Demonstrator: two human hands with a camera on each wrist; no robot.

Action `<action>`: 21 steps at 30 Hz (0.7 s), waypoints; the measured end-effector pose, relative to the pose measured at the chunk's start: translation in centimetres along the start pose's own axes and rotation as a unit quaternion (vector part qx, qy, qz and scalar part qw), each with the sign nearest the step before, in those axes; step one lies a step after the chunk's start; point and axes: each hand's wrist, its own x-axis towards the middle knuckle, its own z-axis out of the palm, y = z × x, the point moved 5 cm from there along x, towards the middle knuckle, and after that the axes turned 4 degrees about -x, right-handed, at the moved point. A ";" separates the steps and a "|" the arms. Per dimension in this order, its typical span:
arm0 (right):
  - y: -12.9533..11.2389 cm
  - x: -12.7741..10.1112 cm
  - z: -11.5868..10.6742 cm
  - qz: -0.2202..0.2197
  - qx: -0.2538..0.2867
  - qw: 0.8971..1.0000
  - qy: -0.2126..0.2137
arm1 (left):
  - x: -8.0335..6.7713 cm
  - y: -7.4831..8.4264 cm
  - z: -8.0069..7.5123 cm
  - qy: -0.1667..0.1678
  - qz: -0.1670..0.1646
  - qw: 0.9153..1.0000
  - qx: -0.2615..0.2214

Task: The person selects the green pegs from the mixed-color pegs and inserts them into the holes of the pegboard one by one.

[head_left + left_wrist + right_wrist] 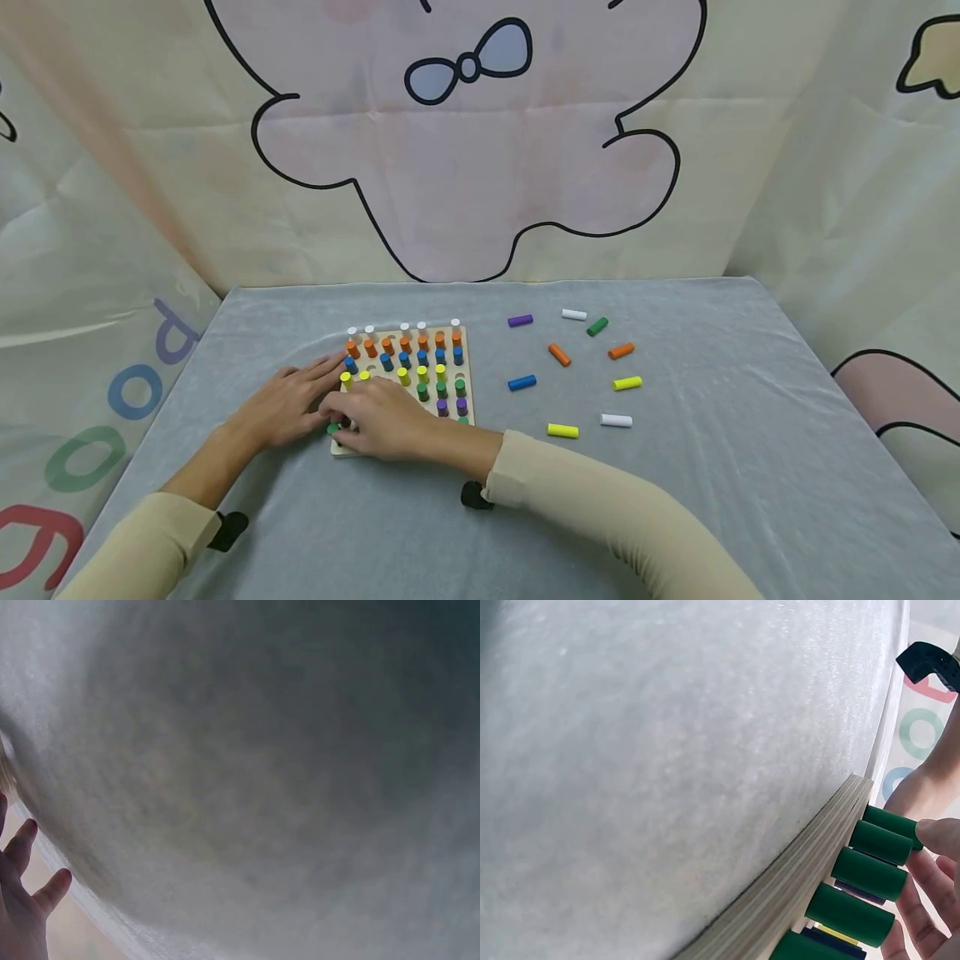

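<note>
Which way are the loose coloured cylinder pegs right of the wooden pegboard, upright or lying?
Lying: the loose coloured cylinder pegs all rest on their sides on the grey cloth.

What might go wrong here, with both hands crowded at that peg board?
The right hand works at the near left corner of the board, right among standing pegs; its fingers touch a green peg, so a slip may knock neighbours loose. The left hand rests at the board's left edge and hides some holes, so a peg may miss its hole. The loose pegs lie on cloth and may roll.
</note>
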 end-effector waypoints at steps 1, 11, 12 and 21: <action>0.0 0.0 0.0 -0.001 0.000 1.000 0.000 | 0.0 0.0 0.0 0.000 0.001 1.000 0.000; 0.0 -0.1 -0.1 -0.006 0.007 1.000 -0.016 | 0.0 0.2 -0.1 -0.014 -0.008 1.000 -0.006; 0.0 -0.1 -0.1 -0.006 0.007 1.000 -0.017 | 0.0 0.2 -0.1 -0.013 -0.008 1.000 -0.005; 0.2 -0.2 -0.1 -0.011 0.006 1.000 -0.027 | -0.2 0.2 -0.2 -0.002 -0.002 1.000 -0.004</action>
